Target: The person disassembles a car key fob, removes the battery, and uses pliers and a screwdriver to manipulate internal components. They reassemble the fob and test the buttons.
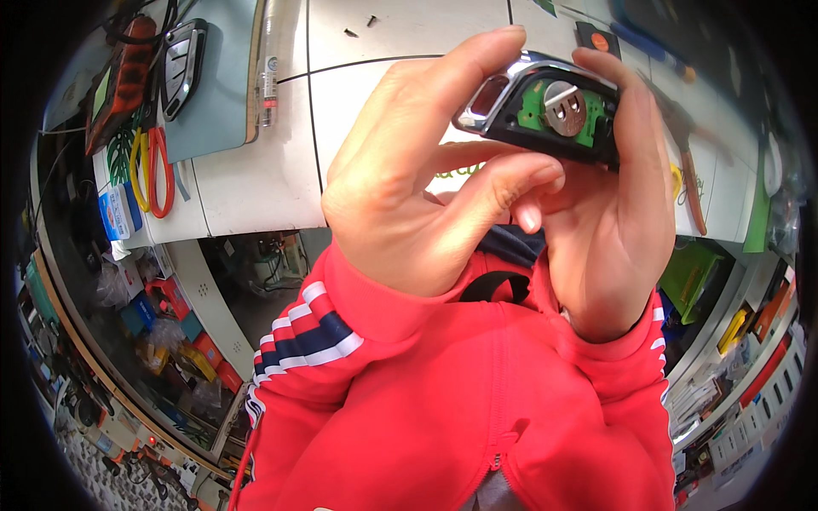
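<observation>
Between my two hands, held up above the white tiled table, is an opened car key fob (521, 128) with a black and chrome case. A green circuit board (535, 104) shows inside it, with a round silver coin cell (564, 109) under a metal clip. My left hand (417, 170) is closed on the fob's left end, index finger along its top edge and thumb below. My right hand (618, 200) grips the right end, with a finger over the top corner. The right thumb is mostly hidden behind the left one.
At the left, another key fob (183, 64) lies on a grey mat (209, 128). Near it are a red multimeter (126, 81), red-and-yellow-handled scissors (158, 175) and a clear pen (269, 85). A red-handled tool (692, 192) lies at the right. Cluttered shelves stand below on both sides.
</observation>
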### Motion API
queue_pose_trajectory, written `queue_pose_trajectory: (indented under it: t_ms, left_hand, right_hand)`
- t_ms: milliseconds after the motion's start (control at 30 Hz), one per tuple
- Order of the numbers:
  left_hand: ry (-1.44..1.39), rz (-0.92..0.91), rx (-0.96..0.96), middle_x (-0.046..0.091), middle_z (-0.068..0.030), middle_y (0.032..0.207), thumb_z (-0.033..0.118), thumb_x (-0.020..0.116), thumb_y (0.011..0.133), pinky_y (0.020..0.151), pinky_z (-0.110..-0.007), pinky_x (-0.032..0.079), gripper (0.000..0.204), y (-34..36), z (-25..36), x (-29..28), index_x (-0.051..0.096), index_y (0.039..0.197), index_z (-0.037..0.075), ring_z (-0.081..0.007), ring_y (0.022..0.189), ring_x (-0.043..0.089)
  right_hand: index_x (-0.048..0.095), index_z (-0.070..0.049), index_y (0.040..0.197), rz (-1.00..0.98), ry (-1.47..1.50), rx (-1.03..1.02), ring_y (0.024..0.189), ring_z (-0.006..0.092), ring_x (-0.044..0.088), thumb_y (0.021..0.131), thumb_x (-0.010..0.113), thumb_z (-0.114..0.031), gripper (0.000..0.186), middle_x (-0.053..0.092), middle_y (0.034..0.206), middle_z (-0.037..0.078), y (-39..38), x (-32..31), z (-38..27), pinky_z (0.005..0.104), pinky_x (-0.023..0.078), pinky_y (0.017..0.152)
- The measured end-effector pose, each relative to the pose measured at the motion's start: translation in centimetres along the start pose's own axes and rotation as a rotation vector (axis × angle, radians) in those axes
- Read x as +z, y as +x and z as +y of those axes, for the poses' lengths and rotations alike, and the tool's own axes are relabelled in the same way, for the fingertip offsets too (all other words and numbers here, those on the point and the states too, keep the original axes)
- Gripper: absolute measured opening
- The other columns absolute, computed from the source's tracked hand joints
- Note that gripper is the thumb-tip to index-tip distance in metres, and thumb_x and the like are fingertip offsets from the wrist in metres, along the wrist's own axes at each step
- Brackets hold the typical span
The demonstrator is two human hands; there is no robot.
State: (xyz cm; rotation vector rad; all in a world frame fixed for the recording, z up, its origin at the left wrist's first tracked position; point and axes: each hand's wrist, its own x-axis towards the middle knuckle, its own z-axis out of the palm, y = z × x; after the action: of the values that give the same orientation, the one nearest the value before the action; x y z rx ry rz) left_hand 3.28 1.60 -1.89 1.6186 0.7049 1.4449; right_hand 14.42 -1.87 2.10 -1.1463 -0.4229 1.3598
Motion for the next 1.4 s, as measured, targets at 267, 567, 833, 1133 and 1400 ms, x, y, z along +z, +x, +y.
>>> queue_pose_trajectory:
  t_ms: [267, 567, 833, 1133, 1400]
  left_hand:
    - [-0.222, -0.075, -0.402, 0.053, -0.0216, 0.109, 0.000, 0.058, 0.074, 0.070, -0.024, 0.048, 0.047, 0.4, 0.9, -1.6, 0.042, 0.116, -0.014, -0.0214, 0.094, 0.056]
    - [-0.308, -0.130, -0.442, 0.056, -0.0178, 0.106, 0.020, 0.056, 0.085, 0.081, -0.027, 0.045, 0.047, 0.7, 0.8, -1.2, 0.042, 0.119, -0.008, -0.0201, 0.093, 0.057]
    - [-0.286, -0.110, -0.386, 0.058, -0.0184, 0.103, 0.021, 0.055, 0.086, 0.078, -0.026, 0.046, 0.047, 0.7, 1.2, -0.2, 0.040, 0.121, -0.007, -0.0196, 0.091, 0.058]
    - [-0.531, -0.061, -0.495, 0.053, -0.0142, 0.107, 0.018, 0.055, 0.086, 0.086, -0.034, 0.045, 0.040, 0.4, 1.3, 0.3, 0.043, 0.118, -0.002, -0.0218, 0.101, 0.054]
    - [-0.470, -0.068, -0.507, 0.050, -0.0116, 0.110, 0.017, 0.066, 0.076, 0.086, -0.035, 0.045, 0.052, 0.6, 1.8, 0.6, 0.042, 0.119, -0.001, -0.0240, 0.102, 0.053]
  right_hand:
    - [0.037, -0.002, 0.123, -0.035, 0.146, 0.031, 0.072, 0.0144, 0.051, 0.094, 0.029, -0.035, 0.044, 0.055, 0.100, 0.011, -1.5, 0.9, 0.6, 0.0259, 0.043, 0.053]
    - [0.046, -0.007, 0.110, 0.087, 0.084, 0.183, 0.039, 0.0055, 0.030, 0.094, 0.030, -0.038, 0.038, 0.042, 0.056, -0.001, -1.3, 1.4, 0.1, 0.0177, 0.028, 0.036]
    - [0.048, -0.006, 0.107, 0.244, 0.154, 0.178, 0.037, 0.0053, 0.025, 0.094, 0.028, -0.040, 0.042, 0.035, 0.051, -0.002, -1.3, 2.0, -0.2, 0.0185, 0.022, 0.034]
    - [0.045, -0.005, 0.106, 0.257, 0.058, 0.088, 0.038, 0.0044, 0.029, 0.093, 0.027, -0.043, 0.044, 0.049, 0.063, 0.002, -1.7, 2.5, -0.2, 0.0181, 0.024, 0.035]
    - [0.045, -0.005, 0.103, 0.223, 0.090, 0.052, 0.047, 0.0062, 0.037, 0.093, 0.028, -0.042, 0.042, 0.051, 0.075, 0.003, -1.5, 2.1, -0.3, 0.0183, 0.027, 0.038]
